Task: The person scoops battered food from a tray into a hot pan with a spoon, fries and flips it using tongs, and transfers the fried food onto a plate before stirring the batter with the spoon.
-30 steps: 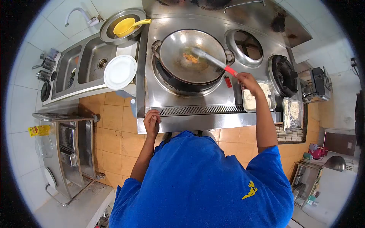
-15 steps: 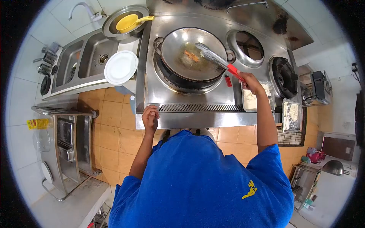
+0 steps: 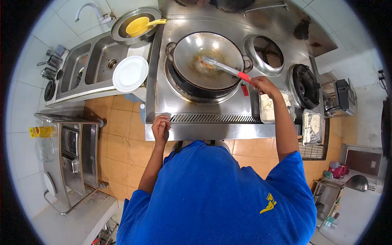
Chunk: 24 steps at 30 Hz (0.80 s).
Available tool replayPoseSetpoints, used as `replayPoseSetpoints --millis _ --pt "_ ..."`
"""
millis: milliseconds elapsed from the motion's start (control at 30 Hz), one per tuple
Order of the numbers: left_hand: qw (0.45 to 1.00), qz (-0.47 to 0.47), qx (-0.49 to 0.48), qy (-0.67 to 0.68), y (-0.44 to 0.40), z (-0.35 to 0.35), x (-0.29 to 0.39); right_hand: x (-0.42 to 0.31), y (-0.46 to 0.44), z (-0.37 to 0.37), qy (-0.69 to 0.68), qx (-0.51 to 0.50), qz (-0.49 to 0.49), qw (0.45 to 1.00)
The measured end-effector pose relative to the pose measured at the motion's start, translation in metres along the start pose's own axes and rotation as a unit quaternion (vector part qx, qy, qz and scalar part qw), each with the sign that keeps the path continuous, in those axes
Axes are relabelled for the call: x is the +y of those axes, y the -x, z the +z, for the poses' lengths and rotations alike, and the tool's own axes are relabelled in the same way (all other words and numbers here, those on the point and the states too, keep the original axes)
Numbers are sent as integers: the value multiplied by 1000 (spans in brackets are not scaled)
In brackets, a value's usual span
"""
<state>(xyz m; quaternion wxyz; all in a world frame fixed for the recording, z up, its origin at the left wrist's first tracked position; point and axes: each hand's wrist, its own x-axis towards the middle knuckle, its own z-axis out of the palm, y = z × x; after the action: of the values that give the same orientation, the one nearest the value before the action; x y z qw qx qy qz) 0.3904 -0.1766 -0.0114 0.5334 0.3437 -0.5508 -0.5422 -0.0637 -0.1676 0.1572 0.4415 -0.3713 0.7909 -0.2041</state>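
One empty left hand [image 3: 161,126] lies loosely curled at the near left edge of the stove [image 3: 204,131]. On the left burner [image 3: 183,84] sits the wok [image 3: 223,51], orange food [image 3: 199,60] under the tongs [image 3: 223,67], whose red handle [image 3: 244,77] the right hand [image 3: 264,86] grasps; slow, low sweeps should stir evenly

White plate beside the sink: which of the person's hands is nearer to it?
Left. The left hand is at the front edge of the stove, right of and below the white plate in the picture; the right hand, holding the tongs, is farther right, past the wok.
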Motion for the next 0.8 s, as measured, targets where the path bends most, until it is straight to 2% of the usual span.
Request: replayPoseSetpoints --millis 167,367,467,567,633,700,733,800 --pt "1000 -6 3 27 1 2 1 -6 -8 -3 -29 -56 14 998" --pt "999 -9 7 39 1 3 4 -22 -16 9 -129 -79 48 987" --pt "999 -30 11 26 2 1 -2 -38 -10 15 -135 -43 46 989" --pt "998 -31 9 45 3 -1 -7 -50 -4 12 -25 6 23 999" --pt "998 -27 9 53 2 0 -4 -56 -3 13 85 75 -27 993" --pt "998 -22 14 59 2 2 -2 -58 -5 19 207 158 -75 963" --pt "998 -21 11 64 2 1 -4 -63 5 26 281 234 -136 921" --pt "998 -25 0 52 2 -2 -3 -80 36 32 332 234 -111 907"
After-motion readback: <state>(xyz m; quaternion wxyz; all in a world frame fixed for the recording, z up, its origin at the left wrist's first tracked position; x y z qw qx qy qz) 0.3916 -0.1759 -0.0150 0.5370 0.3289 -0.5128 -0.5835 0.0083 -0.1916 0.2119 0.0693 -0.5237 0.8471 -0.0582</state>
